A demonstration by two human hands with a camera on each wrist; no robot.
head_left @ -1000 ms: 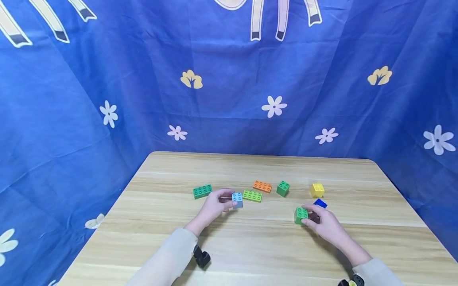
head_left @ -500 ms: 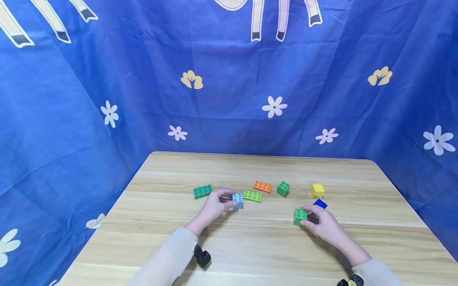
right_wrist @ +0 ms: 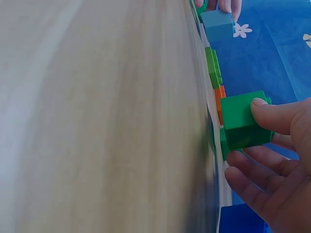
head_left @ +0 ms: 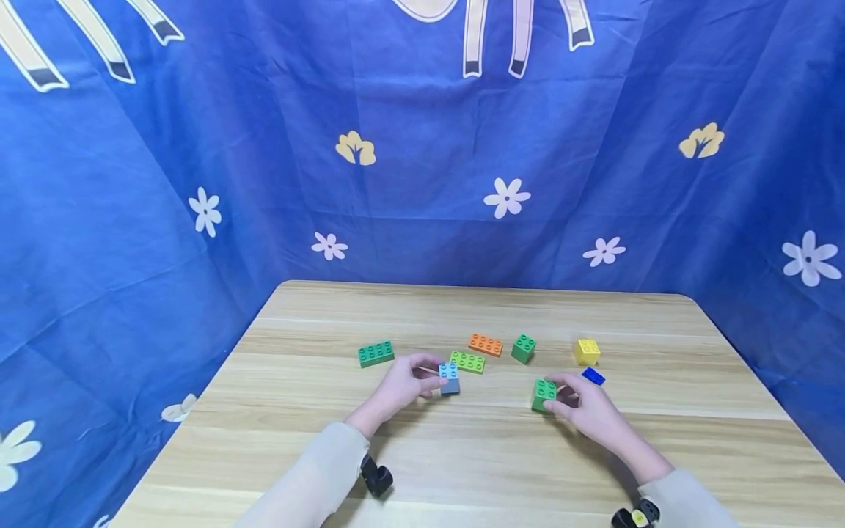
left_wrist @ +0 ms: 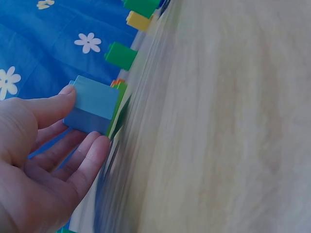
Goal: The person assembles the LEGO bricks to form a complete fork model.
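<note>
My left hand (head_left: 407, 383) pinches a light blue building block (head_left: 450, 381) between thumb and fingers, studs upward. In the left wrist view the thumb lies along one side of the light blue block (left_wrist: 95, 102). To the right, my right hand (head_left: 581, 402) grips a bright green block (head_left: 543, 394), which has studs on top. Its thumb presses the near face of the green block (right_wrist: 243, 121) in the right wrist view. The light blue block overlaps a lime green block (head_left: 467, 361) in the head view. Just beyond the right hand lies a dark blue block (head_left: 593, 375).
Behind the hands on the wooden table (head_left: 462, 469) are an orange block (head_left: 485, 345), a darker green block (head_left: 524, 349) and a yellow block (head_left: 587, 351). A long green block (head_left: 375, 354) lies to the left. A blue cloth (head_left: 422, 169) hangs beyond the table.
The left hand has moved slightly right and nearer with the light blue block. The right hand has shifted a little left with the green block, so the two blocks are closer together.
</note>
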